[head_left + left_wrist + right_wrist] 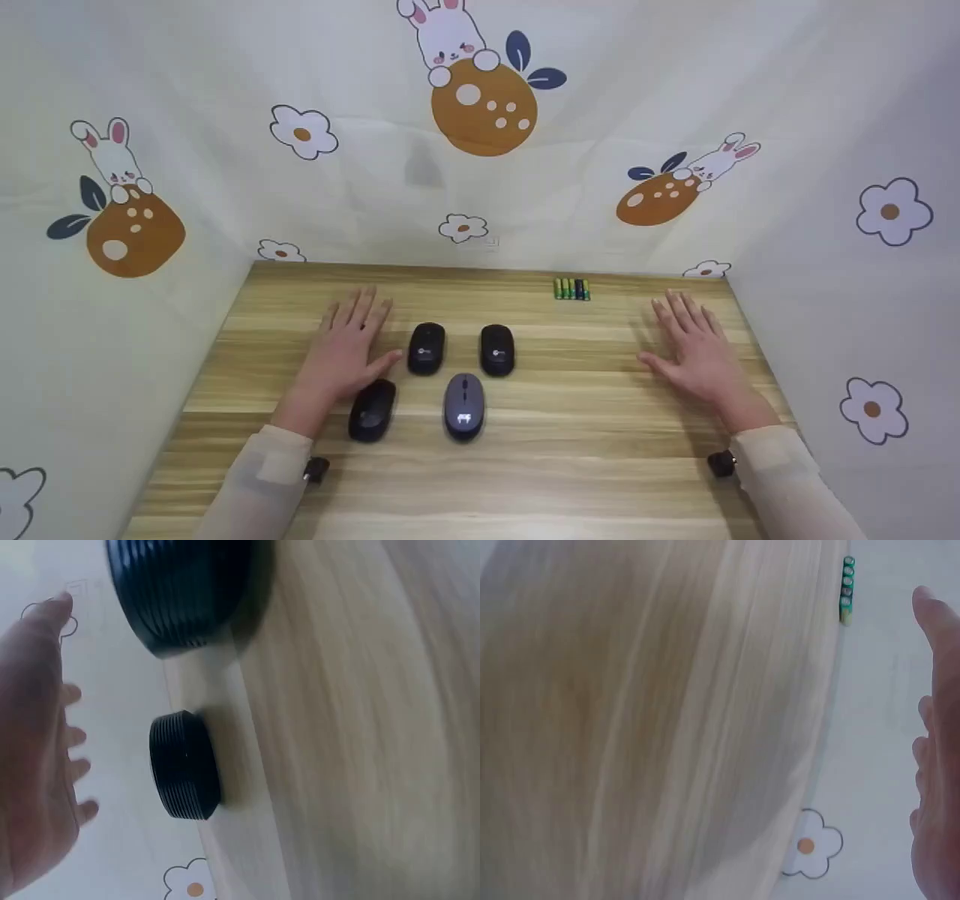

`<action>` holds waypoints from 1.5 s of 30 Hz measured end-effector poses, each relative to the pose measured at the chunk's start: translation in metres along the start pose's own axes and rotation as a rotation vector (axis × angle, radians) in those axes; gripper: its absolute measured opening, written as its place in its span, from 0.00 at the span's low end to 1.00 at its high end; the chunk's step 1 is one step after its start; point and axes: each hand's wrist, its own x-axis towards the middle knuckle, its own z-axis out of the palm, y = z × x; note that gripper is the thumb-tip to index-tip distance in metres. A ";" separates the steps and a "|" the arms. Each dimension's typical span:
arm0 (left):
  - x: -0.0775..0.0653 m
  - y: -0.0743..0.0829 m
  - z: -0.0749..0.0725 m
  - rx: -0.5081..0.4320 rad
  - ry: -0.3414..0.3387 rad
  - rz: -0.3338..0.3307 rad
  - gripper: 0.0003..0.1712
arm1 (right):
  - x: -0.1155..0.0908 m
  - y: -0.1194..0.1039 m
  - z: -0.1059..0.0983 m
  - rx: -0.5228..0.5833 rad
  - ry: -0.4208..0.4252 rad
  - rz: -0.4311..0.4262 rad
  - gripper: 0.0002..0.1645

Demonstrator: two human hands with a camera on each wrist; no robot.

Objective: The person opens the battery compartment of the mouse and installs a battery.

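My left hand is spread palm down at the left of the wooden table, thumb pointing toward a black mouse. Just below that thumb lies another black mouse, tilted slightly. A third black mouse sits farther right, and a grey mouse lies nearer me between them. On the right side, my right hand is also spread palm down, holding nothing. Several green batteries, one of them darker, stand in a row near the back edge; the right wrist view shows the batteries too.
The wooden table meets a patterned cloth at its back, left and right sides. A small black device is worn at my left wrist, and a matching device at my right.
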 end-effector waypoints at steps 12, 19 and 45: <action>0.019 0.033 -0.001 -0.309 0.005 0.091 0.48 | 0.021 -0.050 0.010 0.292 0.054 -0.119 0.54; 0.036 0.057 0.008 -0.423 -0.043 0.093 0.43 | 0.034 -0.083 0.019 0.458 0.033 -0.181 0.51; 0.078 0.118 0.035 -0.507 -0.226 0.064 0.47 | 0.074 -0.176 0.056 0.695 -0.118 -0.171 0.43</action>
